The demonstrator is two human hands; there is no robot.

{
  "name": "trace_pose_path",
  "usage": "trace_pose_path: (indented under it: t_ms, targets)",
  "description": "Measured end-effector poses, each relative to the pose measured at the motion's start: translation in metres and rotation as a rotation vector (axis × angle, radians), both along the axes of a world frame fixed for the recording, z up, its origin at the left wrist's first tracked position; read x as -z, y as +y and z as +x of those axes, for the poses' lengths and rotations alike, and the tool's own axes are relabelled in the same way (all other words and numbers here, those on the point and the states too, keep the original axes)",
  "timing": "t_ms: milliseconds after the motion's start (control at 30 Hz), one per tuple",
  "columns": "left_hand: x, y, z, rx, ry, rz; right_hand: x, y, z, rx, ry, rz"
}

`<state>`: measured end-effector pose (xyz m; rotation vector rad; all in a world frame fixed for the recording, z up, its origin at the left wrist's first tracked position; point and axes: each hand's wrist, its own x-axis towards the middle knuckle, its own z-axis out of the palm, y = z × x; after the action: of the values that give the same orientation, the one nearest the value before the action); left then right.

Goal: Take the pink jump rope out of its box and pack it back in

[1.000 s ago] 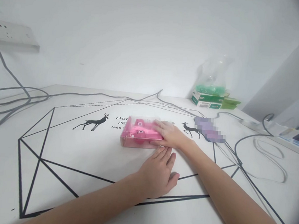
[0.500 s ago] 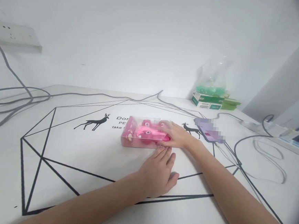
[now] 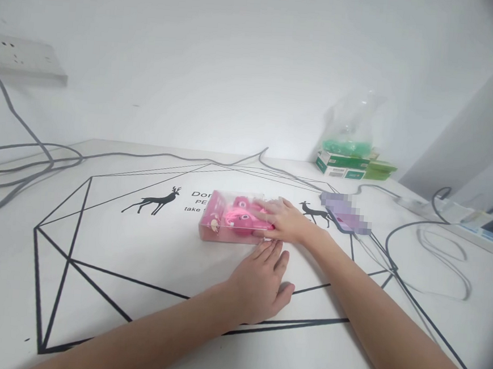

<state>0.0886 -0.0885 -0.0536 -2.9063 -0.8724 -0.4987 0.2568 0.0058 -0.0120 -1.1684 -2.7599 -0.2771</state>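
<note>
A clear plastic box with a pink printed end (image 3: 212,219) lies on the white table mat, its long side across my view. Inside it are a bundle of pink cord (image 3: 239,215) and pink pieces with round eye-like marks. My right hand (image 3: 284,219) lies over the box's right end, fingers spread and reaching left against the pink contents; whether the fingertips are inside or on top of the plastic I cannot tell. Close to the front right corner, my left hand (image 3: 260,279) rests with its fingers outstretched, fingertips at the box's lower edge and nothing held.
To the right of the box lies a phone (image 3: 344,213) with a cable. Green and white boxes (image 3: 342,163) under a clear bag (image 3: 351,127) stand at the back. Grey cables (image 3: 29,176) coil at the left, and a power strip (image 3: 453,212) sits at the right.
My right hand has shifted slightly left, and its fingers are more spread over the box. The pink piece at the box's right end now sits further left. My left hand has barely moved.
</note>
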Motion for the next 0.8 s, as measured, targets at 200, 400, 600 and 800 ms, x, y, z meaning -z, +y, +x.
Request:
trace_pose_path:
  t_ms: [200, 400, 600, 800]
  targets:
    - [-0.003, 0.000, -0.001, -0.001, 0.008, -0.023, -0.001, 0.003, 0.009, -0.017, 0.064, -0.002]
    - [-0.003, -0.001, -0.001, 0.002, 0.007, -0.026, -0.001, 0.005, 0.017, -0.004, 0.101, -0.036]
    - [-0.003, 0.000, 0.000, -0.003, 0.005, -0.013, 0.004, 0.008, 0.011, -0.025, 0.177, -0.069]
    - [-0.002, 0.001, 0.000, 0.001, 0.019, -0.033, -0.004, 0.007, 0.008, 0.014, 0.209, -0.110]
